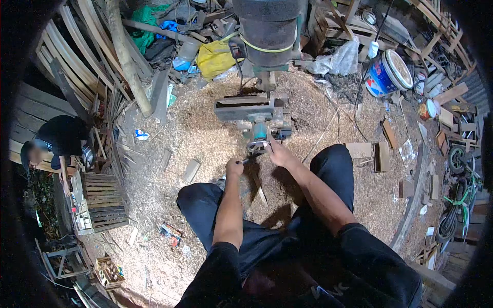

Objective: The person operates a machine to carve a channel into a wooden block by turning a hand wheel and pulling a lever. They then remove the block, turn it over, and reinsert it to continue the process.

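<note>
A machine with a dark metal table (244,109) stands ahead, and a teal cylindrical part (260,130) projects from it toward me. Below that part is a round handwheel (257,148). My left hand (234,167) is closed around a dark handle (245,161) at the wheel's lower left. My right hand (278,153) is at the wheel's right side, its fingers wrapped on the rim. A large dark cylindrical housing (269,36) with a yellow band rises behind the table.
Wood shavings (190,128) cover the floor. Another person (61,136) is at a slatted wooden stand (105,200) on the left. A blue-and-white bucket (382,77) stands at the upper right, wood blocks (381,157) lie right, and a bicycle (457,205) is at far right.
</note>
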Tool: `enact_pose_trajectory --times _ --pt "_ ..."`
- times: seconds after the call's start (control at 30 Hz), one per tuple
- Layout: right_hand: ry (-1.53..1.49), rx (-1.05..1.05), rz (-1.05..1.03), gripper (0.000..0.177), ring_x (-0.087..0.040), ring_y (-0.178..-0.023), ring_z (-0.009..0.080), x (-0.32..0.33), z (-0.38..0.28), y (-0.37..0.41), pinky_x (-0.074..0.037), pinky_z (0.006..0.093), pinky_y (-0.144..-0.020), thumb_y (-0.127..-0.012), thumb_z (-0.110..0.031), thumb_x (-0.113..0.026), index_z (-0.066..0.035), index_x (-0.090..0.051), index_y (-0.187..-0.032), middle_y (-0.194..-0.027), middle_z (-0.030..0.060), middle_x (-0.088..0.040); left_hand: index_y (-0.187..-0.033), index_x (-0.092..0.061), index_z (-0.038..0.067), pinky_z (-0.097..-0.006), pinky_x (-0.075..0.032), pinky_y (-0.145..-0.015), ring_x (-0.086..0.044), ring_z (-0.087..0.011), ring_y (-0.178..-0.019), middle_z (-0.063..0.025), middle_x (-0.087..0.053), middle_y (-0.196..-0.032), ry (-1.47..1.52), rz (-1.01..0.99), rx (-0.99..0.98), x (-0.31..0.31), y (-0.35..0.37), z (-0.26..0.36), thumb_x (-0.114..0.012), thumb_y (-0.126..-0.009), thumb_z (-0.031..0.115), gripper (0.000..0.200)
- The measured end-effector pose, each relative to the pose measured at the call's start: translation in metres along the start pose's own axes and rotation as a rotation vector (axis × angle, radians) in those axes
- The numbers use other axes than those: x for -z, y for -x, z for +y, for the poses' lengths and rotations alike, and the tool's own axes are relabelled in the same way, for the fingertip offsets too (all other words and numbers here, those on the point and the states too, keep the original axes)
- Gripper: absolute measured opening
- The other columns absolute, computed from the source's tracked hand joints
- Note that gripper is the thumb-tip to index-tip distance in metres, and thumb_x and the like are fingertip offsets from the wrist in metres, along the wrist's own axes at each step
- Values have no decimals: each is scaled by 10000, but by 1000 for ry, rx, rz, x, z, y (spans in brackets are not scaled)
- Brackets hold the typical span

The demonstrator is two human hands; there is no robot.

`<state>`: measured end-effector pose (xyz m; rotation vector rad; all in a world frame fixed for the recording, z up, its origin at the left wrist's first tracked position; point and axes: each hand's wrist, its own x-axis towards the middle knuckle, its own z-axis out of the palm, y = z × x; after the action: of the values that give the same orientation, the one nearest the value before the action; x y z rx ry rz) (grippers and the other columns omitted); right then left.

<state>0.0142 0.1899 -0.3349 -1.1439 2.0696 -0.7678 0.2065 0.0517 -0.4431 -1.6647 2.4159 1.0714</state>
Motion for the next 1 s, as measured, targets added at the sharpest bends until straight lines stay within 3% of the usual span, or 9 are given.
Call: enact_pose_trajectory --times 0.1,0.37,0.5,0.63,0.73,0.87,0.9,0.93,1.0 --pt "-38 4 39 619 -469 -1230 472 0 -1 -2 -365 470 -1064 -1010 -387 -350 5 -240 -1475 -1336 350 -456 -942 -713 26 -427 -494 -868 -663 -363 -967 -248 -682 -964 144 -191 30 -4 -19 -19 -639 -811 317 327" --pt "-186 166 306 478 -592 -1032 431 36 2 -24 -464 480 -898 -1012 -375 -399 45 -502 -1214 -961 265 -656 -1114 -652 37 -424 -490 -905 -631 -380 -1022 -246 -660 -1048 82 140 -85 64 18 72 -630 -856 334 394" --pt "-234 148 587 488 -614 -1005 398 117 -47 -16 -469 444 -862 -1001 -400 -440 46 -553 -1163 -1055 258 -636 -1054 -639 5 -409 -507 -836 -650 -346 -899 -190 -674 -983 500 552 -570 144 6 147 -629 -903 240 280" --pt "-387 213 679 579 -615 -1016 349 218 -64 -58 -454 421 -922 -987 -474 -458 47 -558 -1220 -1090 240 -634 -1221 -568 15 -411 -478 -892 -607 -343 -1032 -188 -617 -1131 369 702 -874 252 27 247 -735 -817 196 473" --pt "-635 287 782 531 -633 -857 141 285 -130 -58 -501 247 -596 -984 -444 -510 25 -558 -1227 -958 140 -650 -1160 -575 -13 -396 -473 -900 -588 -341 -1066 -176 -599 -1140 191 710 -983 290 14 282 -772 -773 199 483" --pt "-125 419 956 679 -613 -1078 367 360 -170 -88 -446 402 -941 -911 -547 -541 50 -539 -1233 -1141 282 -624 -1068 -595 18 -441 -481 -833 -578 -385 -1001 -164 -580 -1043 -47 694 -1029 308 3 298 -772 -719 153 414" --pt "-147 381 887 662 -608 -1098 362 368 -191 -81 -434 405 -956 -906 -556 -540 45 -581 -1181 -1112 272 -643 -1052 -597 21 -448 -481 -825 -576 -387 -991 -163 -577 -1025 -96 657 -1011 307 2 299 -770 -710 145 404" --pt "-74 437 1128 580 -657 -891 303 375 -179 -124 -474 382 -823 -933 -523 -501 35 -651 -981 -911 209 -684 -1038 -608 33 -463 -480 -814 -578 -388 -976 -163 -570 -994 -67 680 -1021 306 1 299 -760 -700 129 383" --pt "-159 322 880 763 -546 -1148 332 399 -187 -135 -414 385 -978 -878 -627 -534 27 -491 -1268 -1176 229 -600 -1030 -609 35 -463 -481 -811 -576 -389 -972 -164 -567 -988 -34 732 -1058 301 -7 295 -756 -703 125 369"
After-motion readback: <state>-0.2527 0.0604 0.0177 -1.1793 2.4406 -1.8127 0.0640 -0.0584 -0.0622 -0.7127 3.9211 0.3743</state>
